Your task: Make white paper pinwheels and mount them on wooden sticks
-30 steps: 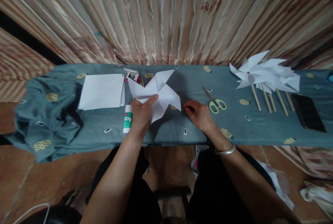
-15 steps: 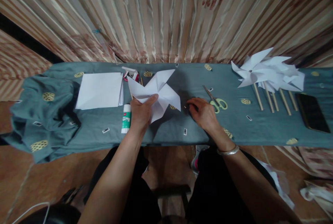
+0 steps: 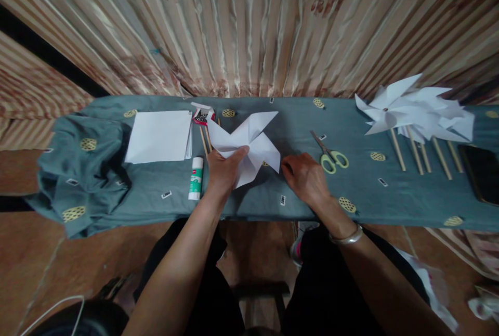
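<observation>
My left hand (image 3: 224,172) grips a white paper pinwheel (image 3: 255,141), its thumb pressed near the centre where the points are folded in. To the right of the pinwheel, my right hand (image 3: 306,176) is closed, with fingers curled together close to a blade's tip. Whatever lies between those fingertips is hidden. Green-handled scissors (image 3: 330,158) rest just beyond the right hand. Beside the left wrist lies a glue stick (image 3: 196,179). Behind the left hand are thin wooden sticks (image 3: 203,140) and a small open box (image 3: 202,114) of metal bits, too small to name surely.
A stack of white paper (image 3: 159,136) lies to the left, near bunched cloth (image 3: 93,154). On the right, several pinwheels on sticks (image 3: 415,110) are piled beside a dark phone (image 3: 481,172). Patterned cloth (image 3: 241,210) covers the narrow table, with a curtain (image 3: 249,29) behind.
The view has shifted slightly, so things sit further right. The small shiny thing by my right fingertips no longer shows. My right hand has turned and come closer to the pinwheel.
</observation>
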A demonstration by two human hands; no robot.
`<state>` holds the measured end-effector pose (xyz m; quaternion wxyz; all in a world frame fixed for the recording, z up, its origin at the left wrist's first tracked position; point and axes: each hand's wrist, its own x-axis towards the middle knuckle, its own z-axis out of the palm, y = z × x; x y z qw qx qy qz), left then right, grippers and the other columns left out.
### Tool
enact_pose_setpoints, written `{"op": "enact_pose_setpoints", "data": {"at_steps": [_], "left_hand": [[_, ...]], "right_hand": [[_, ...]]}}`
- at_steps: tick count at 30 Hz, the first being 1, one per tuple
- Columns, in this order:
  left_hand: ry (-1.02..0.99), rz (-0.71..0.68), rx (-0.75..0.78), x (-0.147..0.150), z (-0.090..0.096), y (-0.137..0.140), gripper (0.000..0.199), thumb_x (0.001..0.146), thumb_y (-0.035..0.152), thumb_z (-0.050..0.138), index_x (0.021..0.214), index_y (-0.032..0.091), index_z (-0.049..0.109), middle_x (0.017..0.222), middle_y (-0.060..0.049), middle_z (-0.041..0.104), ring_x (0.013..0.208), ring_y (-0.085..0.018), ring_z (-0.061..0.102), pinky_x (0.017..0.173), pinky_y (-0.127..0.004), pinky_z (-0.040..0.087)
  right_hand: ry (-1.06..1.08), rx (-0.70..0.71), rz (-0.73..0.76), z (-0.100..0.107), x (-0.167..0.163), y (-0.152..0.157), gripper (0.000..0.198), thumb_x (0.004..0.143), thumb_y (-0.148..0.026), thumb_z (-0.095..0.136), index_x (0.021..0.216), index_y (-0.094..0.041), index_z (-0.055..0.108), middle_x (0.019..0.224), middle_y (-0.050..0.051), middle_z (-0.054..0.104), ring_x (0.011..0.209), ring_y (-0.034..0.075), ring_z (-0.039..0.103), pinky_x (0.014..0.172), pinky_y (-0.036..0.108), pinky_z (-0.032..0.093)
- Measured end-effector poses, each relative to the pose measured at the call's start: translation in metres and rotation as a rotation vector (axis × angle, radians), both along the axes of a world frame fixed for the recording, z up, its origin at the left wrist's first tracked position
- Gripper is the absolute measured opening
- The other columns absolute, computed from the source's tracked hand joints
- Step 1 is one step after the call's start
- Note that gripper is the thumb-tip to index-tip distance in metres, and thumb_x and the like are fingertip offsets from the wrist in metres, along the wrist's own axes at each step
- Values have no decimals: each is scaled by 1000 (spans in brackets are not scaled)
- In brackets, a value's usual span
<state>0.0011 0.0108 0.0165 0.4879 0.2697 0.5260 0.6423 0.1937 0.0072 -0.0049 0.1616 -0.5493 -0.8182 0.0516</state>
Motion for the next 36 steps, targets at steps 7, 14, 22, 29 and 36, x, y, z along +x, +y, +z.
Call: {"op": "enact_pose_setpoints", "data": {"at_steps": [7, 14, 22, 29, 36], "left_hand": [[64, -25, 39, 4, -4, -1, 20, 57, 20, 81, 75, 14, 75, 76, -3, 76, 69, -17, 69, 69, -28, 53], [146, -88, -6, 14, -8, -6, 17, 57, 22, 82, 71, 15, 75, 73, -4, 75, 67, -20, 69, 66, -30, 52], [114, -101, 5, 24, -5, -11, 20, 59, 21, 81, 75, 12, 75, 76, -5, 77, 68, -20, 69, 66, -30, 53], [43, -141, -1, 30, -5, -12, 17, 56, 18, 80, 71, 12, 75, 71, -4, 75, 62, -18, 67, 62, -28, 52], [-1, -167, 9, 30, -2, -15, 14, 57, 18, 79, 68, 11, 74, 67, -4, 74, 58, -16, 65, 59, -27, 50]], "right_hand": [[543, 58, -217, 21, 15, 8, 12, 86, -28, 59, 82, -21, 69, 77, 2, 69, 72, 20, 63, 75, 36, 52], [829, 37, -104, 48, -4, -19, 5, 83, -30, 67, 82, -26, 69, 125, 4, 64, 122, 27, 56, 110, 52, 40], [780, 12, -92, 39, -25, -25, 7, 85, -28, 65, 80, -24, 68, 145, 2, 50, 143, 28, 35, 118, 57, 27], [763, 28, -69, 29, -28, -24, 5, 83, -25, 67, 79, -24, 69, 149, 2, 46, 147, 28, 28, 119, 57, 22], [708, 47, -57, 27, -27, -22, 6, 84, -26, 66, 79, -24, 68, 150, 1, 45, 147, 28, 28, 120, 56, 21]]}}
